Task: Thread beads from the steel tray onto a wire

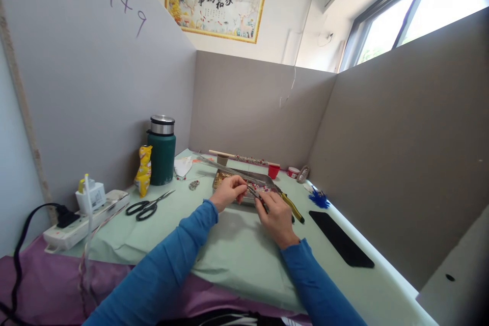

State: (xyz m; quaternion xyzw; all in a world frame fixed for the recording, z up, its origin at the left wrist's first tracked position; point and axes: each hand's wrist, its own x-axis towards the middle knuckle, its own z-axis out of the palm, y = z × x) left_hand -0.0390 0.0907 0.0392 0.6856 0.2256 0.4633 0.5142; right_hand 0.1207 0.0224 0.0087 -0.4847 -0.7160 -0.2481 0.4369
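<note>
Both my arms wear blue sleeves and reach out over the pale green cloth [237, 249]. My left hand [228, 192] is closed in a pinch on a small piece I cannot make out, at the near edge of a metal tray [263, 179] of small colourful beads. My right hand [277, 216] is wrapped round a thin dark tool [256, 194] whose tip meets the left fingers. Long metal rods [219, 166] lie across the tray.
Black scissors [147, 207], a green flask [161, 151], a yellow packet [144, 170] and a power strip [82, 221] sit to the left. Yellow-handled pliers [293, 209], a black pad [340, 238], a blue tuft [318, 197] and a red cup [273, 170] lie on the right. Grey partition walls enclose the desk.
</note>
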